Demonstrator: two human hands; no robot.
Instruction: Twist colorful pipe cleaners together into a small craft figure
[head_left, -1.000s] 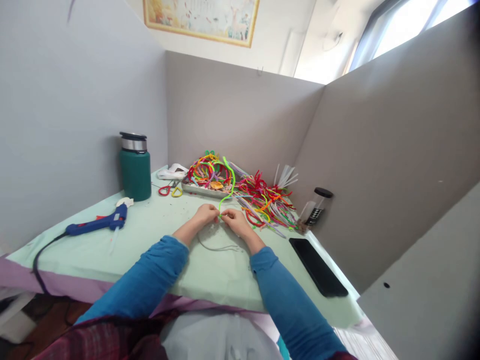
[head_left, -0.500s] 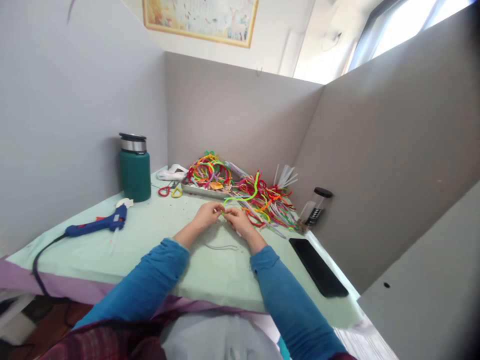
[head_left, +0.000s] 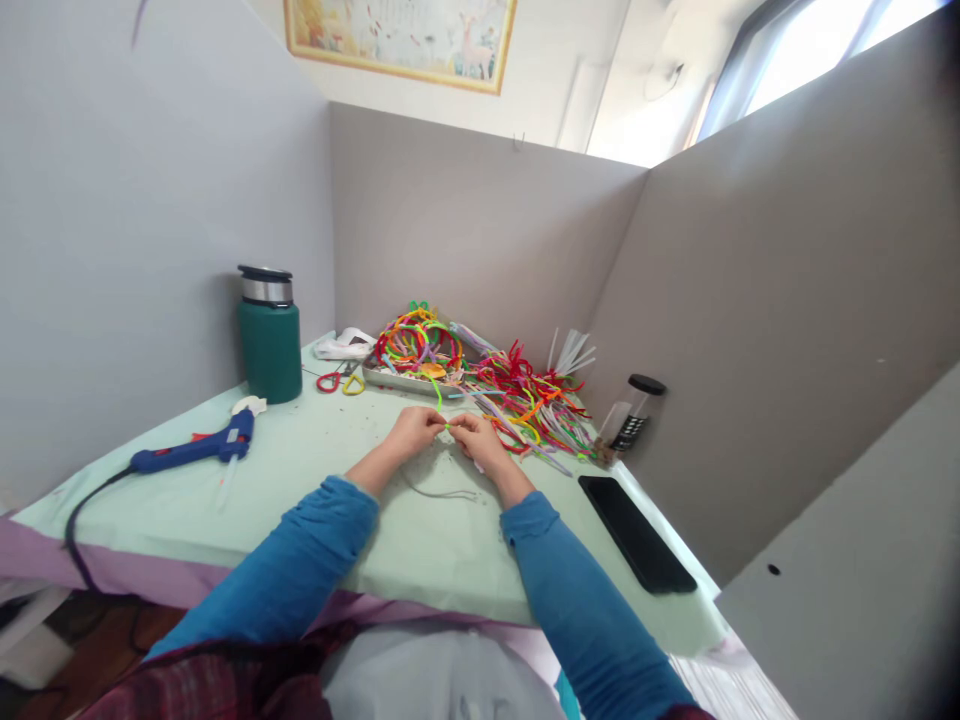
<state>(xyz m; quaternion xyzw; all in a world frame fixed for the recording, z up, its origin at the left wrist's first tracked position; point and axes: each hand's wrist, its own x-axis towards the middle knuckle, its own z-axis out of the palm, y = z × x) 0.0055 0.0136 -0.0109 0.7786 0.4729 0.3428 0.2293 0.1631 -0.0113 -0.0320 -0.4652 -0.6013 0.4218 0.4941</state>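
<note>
My left hand [head_left: 417, 431] and my right hand [head_left: 478, 440] meet over the middle of the table, fingertips pinched almost together. Between them is a bright green pipe cleaner [head_left: 439, 394], its free end sticking up and away past the fingertips. The small bit at the fingertips is partly hidden by my fingers. Below my hands a thin grey wire-like strand [head_left: 442, 494] runs across the tablecloth; its upper end passes close to my left hand, and I cannot tell whether it is held.
Behind my hands stand a metal tray [head_left: 405, 383] of coloured pipe cleaners and a loose heap of pipe cleaners [head_left: 536, 395]. Scissors [head_left: 341, 382], a green bottle [head_left: 270, 345] and a blue glue gun [head_left: 195, 450] lie left. At right are a black phone [head_left: 637, 535] and a clear container [head_left: 634, 415].
The long green end of the pipe cleaner has swung from the right over to the left and now points away from me. Both hands have stayed almost in place.
</note>
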